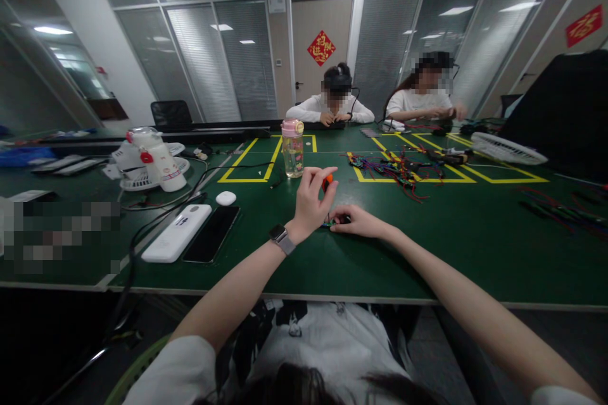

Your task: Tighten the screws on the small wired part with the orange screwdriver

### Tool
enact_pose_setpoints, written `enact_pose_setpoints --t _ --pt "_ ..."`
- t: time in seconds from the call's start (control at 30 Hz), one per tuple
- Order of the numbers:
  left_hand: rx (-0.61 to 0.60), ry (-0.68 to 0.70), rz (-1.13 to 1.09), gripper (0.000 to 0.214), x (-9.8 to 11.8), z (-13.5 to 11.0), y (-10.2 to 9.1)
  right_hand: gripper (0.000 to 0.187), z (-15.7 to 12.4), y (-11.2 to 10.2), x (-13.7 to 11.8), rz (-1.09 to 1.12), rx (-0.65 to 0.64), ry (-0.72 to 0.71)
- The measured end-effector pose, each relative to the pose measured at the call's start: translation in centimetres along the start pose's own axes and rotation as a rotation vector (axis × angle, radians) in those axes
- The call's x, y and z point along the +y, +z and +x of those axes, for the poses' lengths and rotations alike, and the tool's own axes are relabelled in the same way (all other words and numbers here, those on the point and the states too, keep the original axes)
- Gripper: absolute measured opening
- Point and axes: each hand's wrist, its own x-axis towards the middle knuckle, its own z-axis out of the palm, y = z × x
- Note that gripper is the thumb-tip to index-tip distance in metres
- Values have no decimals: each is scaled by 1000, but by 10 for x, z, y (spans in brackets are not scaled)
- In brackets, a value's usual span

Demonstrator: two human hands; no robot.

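My left hand (314, 197), with a watch (281, 237) on its wrist, is raised over the green table. Its fingers are closed around a small upright tool with an orange and black handle (327, 182), possibly a screwdriver; most of it is hidden by the fingers. Just below, my right hand (357, 221) rests on the tabletop, fingers bent over a small circuit board (327, 224). Only the board's left edge shows, with bits of green and blue. The tool's lower end comes down close to the board; whether they touch I cannot tell.
A drink bottle (293, 150) stands beyond my hands. Bundles of wired boards (399, 168) lie to the right of it. On the left are a phone (211, 234), a white power bank (177, 234), a small white case (225, 198) and cables. Two people sit across the table.
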Motion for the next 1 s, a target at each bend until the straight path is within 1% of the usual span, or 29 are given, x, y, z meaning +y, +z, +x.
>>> enact_pose_setpoints --t 0.27,0.57,0.87,1.0 --pt "-84 -21 -60 30 1 0 0 26 1 0 -1 -8 -8 4" --pt "-94 -22 -50 30 0 0 0 29 0 -1 0 -25 -9 -1" --pt "-107 -22 -51 31 -1 0 0 26 0 -1 -2 -32 -2 -2" --pt "-110 -31 -58 31 -2 0 1 27 -1 -1 -2 -21 -2 -6"
